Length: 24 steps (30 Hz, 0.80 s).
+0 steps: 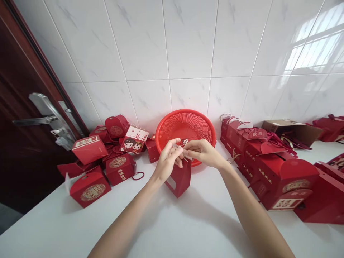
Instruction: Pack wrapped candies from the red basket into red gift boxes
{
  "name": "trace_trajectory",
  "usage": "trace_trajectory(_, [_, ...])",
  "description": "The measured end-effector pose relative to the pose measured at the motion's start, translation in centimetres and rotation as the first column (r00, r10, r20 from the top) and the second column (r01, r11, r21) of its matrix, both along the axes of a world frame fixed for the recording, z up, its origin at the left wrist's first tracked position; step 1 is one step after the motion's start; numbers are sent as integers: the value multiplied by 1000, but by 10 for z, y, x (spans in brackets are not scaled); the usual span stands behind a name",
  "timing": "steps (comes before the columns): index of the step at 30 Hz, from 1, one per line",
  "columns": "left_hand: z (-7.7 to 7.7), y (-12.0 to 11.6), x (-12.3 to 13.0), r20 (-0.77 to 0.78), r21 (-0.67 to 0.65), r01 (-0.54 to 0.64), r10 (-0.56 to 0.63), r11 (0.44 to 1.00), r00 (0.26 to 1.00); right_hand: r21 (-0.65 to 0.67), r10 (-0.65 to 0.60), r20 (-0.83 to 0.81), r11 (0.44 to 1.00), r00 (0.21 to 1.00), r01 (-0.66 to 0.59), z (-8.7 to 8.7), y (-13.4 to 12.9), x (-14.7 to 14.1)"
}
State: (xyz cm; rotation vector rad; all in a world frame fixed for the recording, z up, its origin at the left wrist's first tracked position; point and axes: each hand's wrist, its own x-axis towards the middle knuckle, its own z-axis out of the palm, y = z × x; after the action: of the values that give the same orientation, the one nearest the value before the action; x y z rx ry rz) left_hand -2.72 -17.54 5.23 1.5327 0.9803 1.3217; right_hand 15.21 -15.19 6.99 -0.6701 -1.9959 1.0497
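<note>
My left hand (169,157) and my right hand (198,152) meet just above a small red box (182,178), which stands on the white table in front of a red mesh basket. The fingers of both hands are pinched together around something small and pale, too small to make out. Just behind the fingertips, a small red and white piece (185,142) shows against the basket. The top of the red box is partly hidden by my hands.
Behind my hands the red basket (185,115) leans against the tiled wall. Several red boxes (92,188) are piled at the left, near a door handle (34,121). A row of red boxes (268,172) and an open brown carton (313,133) stand at the right.
</note>
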Motion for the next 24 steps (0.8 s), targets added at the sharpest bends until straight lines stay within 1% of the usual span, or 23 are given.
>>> trace_trajectory(1, [-1,2,-2,-20,27,-43,44,999,999,3,-18,8,1000,1000,18,-1,3,2])
trace_trajectory(2, [-3,5,-5,-49,78,-109,114,991,992,7,-42,19,999,999,42,-2,6,5])
trace_trajectory(3, [-4,8,-8,-82,150,-190,204,970,976,10,-62,32,998,998,62,-3,8,7])
trace_trajectory(5, [-5,14,-15,-142,297,-332,385,895,912,10,-83,55,997,995,83,-3,11,11])
trace_trajectory(6, [-6,18,-18,-171,341,-366,440,866,881,10,-88,67,996,994,87,-3,12,12])
trace_trajectory(7, [-6,21,-20,-199,353,-376,462,856,864,11,-89,81,996,993,88,-3,13,14])
trace_trajectory(8, [-7,25,-23,-224,333,-366,450,869,865,13,-86,99,996,991,85,-3,14,15])
trace_trajectory(10, [-8,30,-26,-239,230,-306,358,924,903,26,-79,145,997,986,76,-4,16,17])
trace_trajectory(12, [-8,33,-27,-212,100,-211,228,972,950,50,-76,190,996,979,68,-6,18,19])
trace_trajectory(13, [-8,34,-28,-204,36,-162,166,986,965,54,-80,211,996,974,70,-8,19,20])
trace_trajectory(15, [-7,35,-30,-219,-92,-72,50,993,974,26,-79,249,997,965,75,-11,23,21])
trace_trajectory(18, [-5,34,-34,-246,-279,44,-116,959,962,-45,-41,273,997,961,56,-15,29,25])
trace_trajectory(20, [-3,33,-36,-221,-372,138,-232,918,947,-55,-65,205,995,977,78,-17,33,28])
trace_trajectory(22, [-3,32,-39,-170,-429,245,-344,870,923,-54,-168,89,983,982,173,-19,38,31])
trace_trajectory(24, [-2,32,-41,-110,-451,346,-436,823,893,-64,-299,-10,952,954,298,-22,45,33])
